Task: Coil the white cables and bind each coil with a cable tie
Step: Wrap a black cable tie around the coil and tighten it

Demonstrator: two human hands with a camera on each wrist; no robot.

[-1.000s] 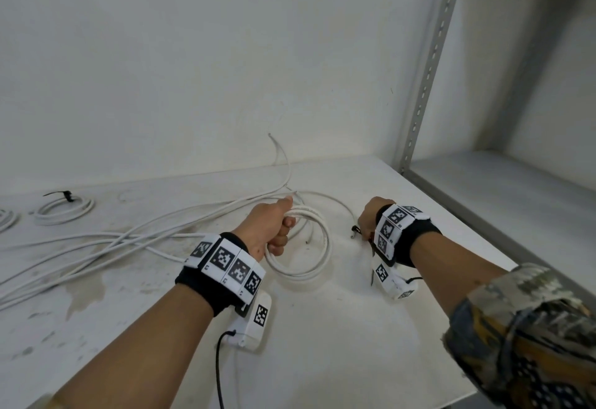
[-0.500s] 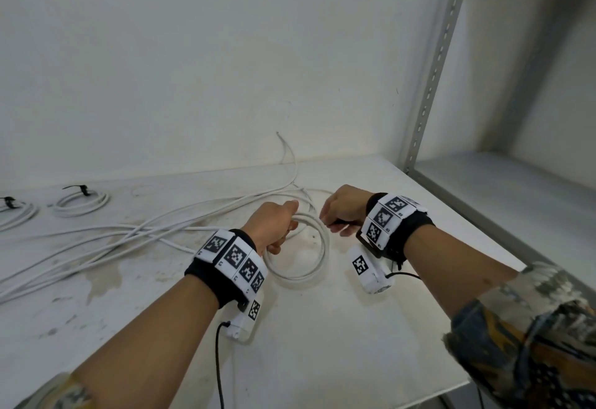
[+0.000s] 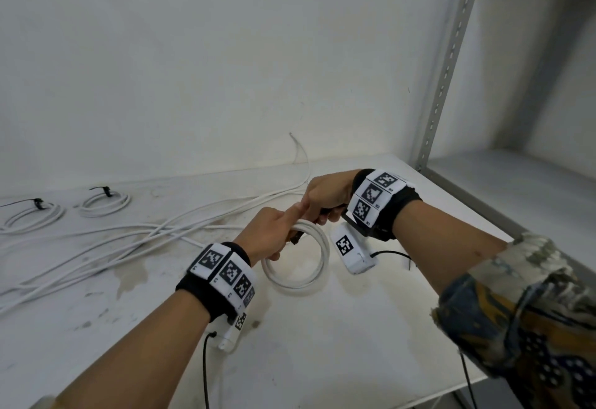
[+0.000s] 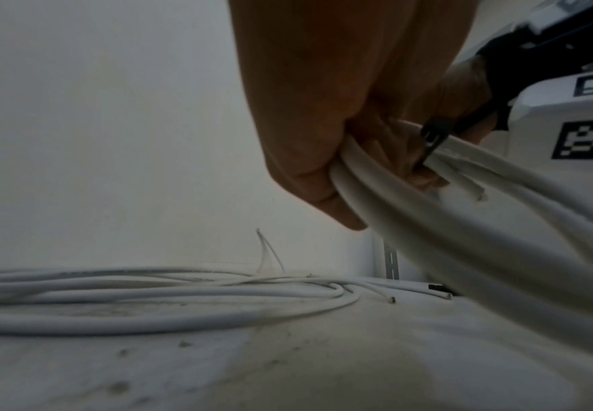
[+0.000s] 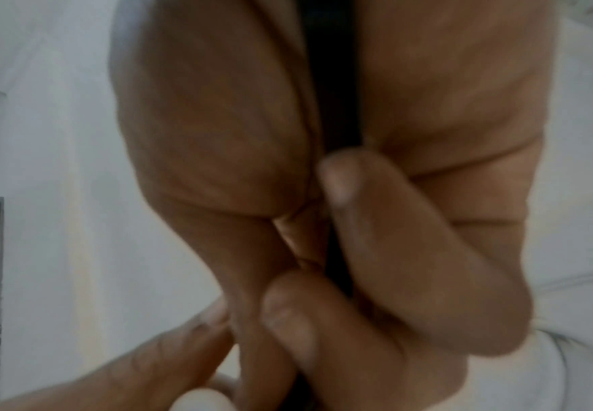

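Fingers [image 4: 323, 155] of the left hand [image 3: 267, 234] are curled tight around the white cable coil [image 3: 298, 260], pinching its strands together at the top while the far loop rests on the white tabletop [image 3: 322, 344]. The left index finger points out toward the right hand [image 3: 329, 194], which hovers just beyond the coil with its fingers [image 5: 393, 228] folded in on a black cable tie [image 4: 439, 139]. From the left wrist view, that tie crosses the bundled strands right beside the left fingers, and a cut cable end sticks out just below. Off to the left, loose white cables [image 3: 113, 247] sprawl across the tabletop. Farther back near the wall sit two finished coils [image 3: 103, 203], each bound with a black tie. A patterned sleeve [image 3: 532, 312] covers the right forearm.
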